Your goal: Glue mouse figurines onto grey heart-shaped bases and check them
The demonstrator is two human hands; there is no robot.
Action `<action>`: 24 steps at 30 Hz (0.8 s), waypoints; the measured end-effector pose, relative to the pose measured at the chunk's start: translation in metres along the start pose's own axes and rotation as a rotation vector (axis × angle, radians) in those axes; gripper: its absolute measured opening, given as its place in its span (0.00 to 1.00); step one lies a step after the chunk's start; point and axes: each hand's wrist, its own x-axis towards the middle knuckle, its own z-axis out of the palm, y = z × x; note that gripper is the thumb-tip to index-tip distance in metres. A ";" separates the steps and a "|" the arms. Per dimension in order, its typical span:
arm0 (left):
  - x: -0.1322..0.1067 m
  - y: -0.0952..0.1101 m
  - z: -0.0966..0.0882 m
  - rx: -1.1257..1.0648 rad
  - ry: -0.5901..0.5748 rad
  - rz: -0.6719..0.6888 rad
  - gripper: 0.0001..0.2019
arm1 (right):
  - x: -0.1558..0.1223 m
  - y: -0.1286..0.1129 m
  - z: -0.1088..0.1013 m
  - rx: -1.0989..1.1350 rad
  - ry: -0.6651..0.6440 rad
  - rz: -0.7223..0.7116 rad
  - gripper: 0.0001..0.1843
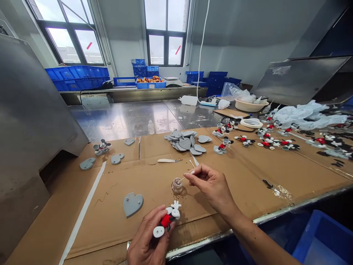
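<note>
My left hand [150,235] is closed around a small Mickey Mouse figurine [166,221] in red, black and white, near the table's front edge. One white foot with small holes points towards me. Between the thumb and fingers of my right hand [211,184] is a thin stick [182,179], its far end in the mouth of a small glass jar [177,186]. Dark specks lie around the jar. To the left, a grey heart-shaped base [132,204] lies flat, showing two small pegs. Behind the jar, a white-handled blade [167,161] rests on the cardboard.
A pile of grey heart bases [185,141] lies beyond my hands. Several assembled figurines [223,144] stand or lie to the right, near a tape roll [251,122]. A metal housing [33,103] borders the left. A blue bin [322,235] sits below the front edge.
</note>
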 end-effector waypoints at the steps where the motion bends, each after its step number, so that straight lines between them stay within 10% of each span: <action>1: 0.000 0.001 0.000 0.000 -0.004 -0.009 0.10 | 0.000 -0.002 0.000 0.057 0.017 0.013 0.16; 10: 0.004 0.007 -0.009 0.040 -0.149 -0.020 0.14 | -0.042 -0.040 0.011 0.416 -0.189 0.185 0.14; 24: 0.005 0.009 -0.013 0.035 -0.152 -0.037 0.14 | -0.058 -0.033 0.025 0.262 -0.285 0.114 0.11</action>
